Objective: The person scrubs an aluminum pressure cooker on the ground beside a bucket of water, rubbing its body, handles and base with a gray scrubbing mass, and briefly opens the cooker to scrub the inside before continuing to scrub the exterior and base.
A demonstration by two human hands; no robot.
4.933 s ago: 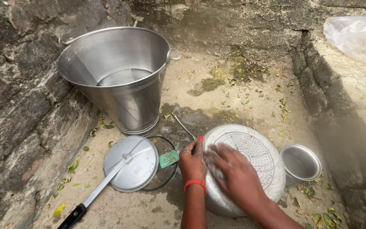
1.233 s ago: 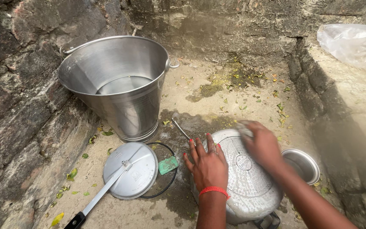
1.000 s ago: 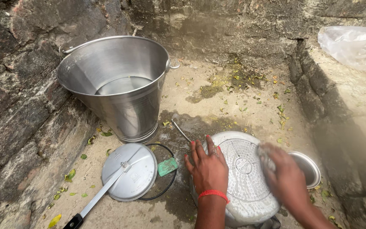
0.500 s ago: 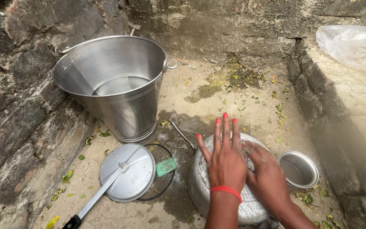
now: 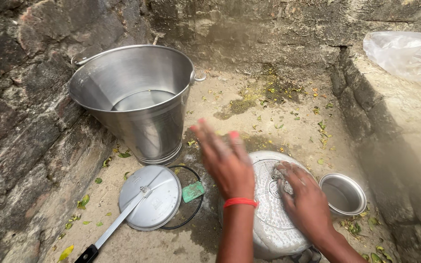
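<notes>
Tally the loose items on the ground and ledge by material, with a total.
Metal: 5 – bucket, lid, pot, cup, rod
Rubber: 1 – black ring
Green pad: 1
Plastic bag: 1
Total: 8

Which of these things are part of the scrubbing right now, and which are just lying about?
In use: pot, upside down; scrubber under right hand; left hand, raised and blurred.

Lying about: bucket, lid, black ring, green pad, small bowl, plastic bag.
</notes>
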